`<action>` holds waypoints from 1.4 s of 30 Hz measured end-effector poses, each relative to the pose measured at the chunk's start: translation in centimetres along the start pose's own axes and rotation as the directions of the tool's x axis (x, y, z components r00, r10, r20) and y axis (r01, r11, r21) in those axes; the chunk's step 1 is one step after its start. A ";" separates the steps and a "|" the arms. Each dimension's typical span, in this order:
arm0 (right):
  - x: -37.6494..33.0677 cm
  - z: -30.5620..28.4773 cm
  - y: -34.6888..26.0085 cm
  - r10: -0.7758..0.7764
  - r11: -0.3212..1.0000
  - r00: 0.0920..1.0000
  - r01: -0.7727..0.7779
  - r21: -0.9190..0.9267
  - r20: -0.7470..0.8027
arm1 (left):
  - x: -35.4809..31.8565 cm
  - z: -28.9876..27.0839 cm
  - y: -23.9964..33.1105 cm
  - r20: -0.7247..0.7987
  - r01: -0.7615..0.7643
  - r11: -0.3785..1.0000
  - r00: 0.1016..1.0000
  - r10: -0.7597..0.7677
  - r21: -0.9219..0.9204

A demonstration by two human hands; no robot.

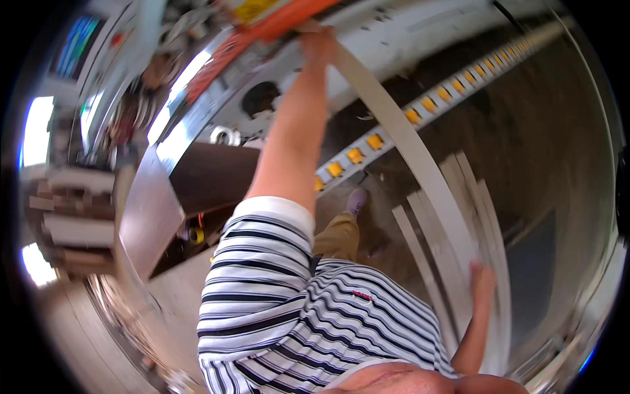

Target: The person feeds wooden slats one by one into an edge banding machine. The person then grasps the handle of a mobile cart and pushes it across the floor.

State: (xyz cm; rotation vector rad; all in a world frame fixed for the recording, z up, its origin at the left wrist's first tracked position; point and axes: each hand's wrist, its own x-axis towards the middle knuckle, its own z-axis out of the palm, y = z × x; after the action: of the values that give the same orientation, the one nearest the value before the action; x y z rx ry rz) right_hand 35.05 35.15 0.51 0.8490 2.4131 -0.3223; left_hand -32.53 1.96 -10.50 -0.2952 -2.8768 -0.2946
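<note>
A long, narrow pale board (400, 134) slants from beneath an orange machine part down to my right side. Stretched far forward, my left hand (317, 44) is at the board's far end, close to the orange part (282, 21); its fingers look closed around the board's edge, though blur softens them. Lower right, my right hand (482, 279) is closed on the outer edge of the same board, thumb over the top. Beside and below this board, several similar pale strips (430, 230) lie in a pile.
A rail with yellow rollers (428, 104) runs diagonally beyond the board. To the left stand a metal machine panel (151, 207) and a brown panel (213, 174). Stacked boards (79, 230) sit farther left, below a lit screen (77, 46). A dark grey sheet (538, 276) lies at right.
</note>
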 end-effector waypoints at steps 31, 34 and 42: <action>10.8 28.5 -5.8 0.030 0.973 0.996 -0.050 0.225 0.088 | -27.0 -15.5 9.5 0.348 -0.268 0.941 0.879 0.327 -0.206; 6.6 18.5 -8.6 -0.190 0.886 0.982 0.171 0.430 0.001 | -27.2 -17.2 9.9 0.179 -0.362 0.886 0.889 0.422 -0.291; -1.7 -0.7 -18.1 -0.451 0.641 0.793 0.607 0.470 -0.409 | -38.3 -22.5 14.1 0.368 0.376 -0.021 0.916 0.159 -0.926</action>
State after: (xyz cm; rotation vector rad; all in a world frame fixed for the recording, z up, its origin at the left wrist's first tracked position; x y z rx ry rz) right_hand 24.28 20.61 2.77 0.3707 2.8184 -1.3257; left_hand 11.80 3.78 3.75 -0.3252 -2.2221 -2.7046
